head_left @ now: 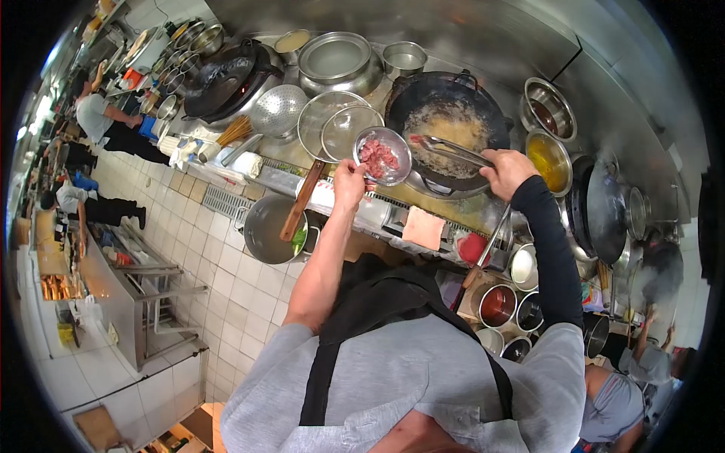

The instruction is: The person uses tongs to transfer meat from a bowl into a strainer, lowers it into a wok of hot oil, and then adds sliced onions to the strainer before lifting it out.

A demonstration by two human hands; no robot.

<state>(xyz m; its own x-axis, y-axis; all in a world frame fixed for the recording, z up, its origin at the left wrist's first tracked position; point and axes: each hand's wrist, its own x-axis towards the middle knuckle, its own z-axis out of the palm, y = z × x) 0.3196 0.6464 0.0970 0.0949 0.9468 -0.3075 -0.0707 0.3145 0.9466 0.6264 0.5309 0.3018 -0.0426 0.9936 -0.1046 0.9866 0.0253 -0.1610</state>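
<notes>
My left hand (350, 185) grips the near rim of a small metal bowl (402, 141), which holds several pieces of raw red meat (377, 157). The bowl is tilted a little and sits at the left edge of a black wok (396, 113). Pale, foamy oil (445, 128) bubbles inside the wok. My right hand (510, 174), at the wok's right side, is closed around metal tongs (457, 152). The tongs reach left over the oil, with something reddish at their tips.
Wire strainers (332, 124) with a wooden handle (302, 204) lie left of the wok. A bowl of yellow oil (549, 161) stands to the right. Below left is a large pot (266, 238). Sauce containers (498, 305) are near my right side. Co-workers (106, 113) stand further off.
</notes>
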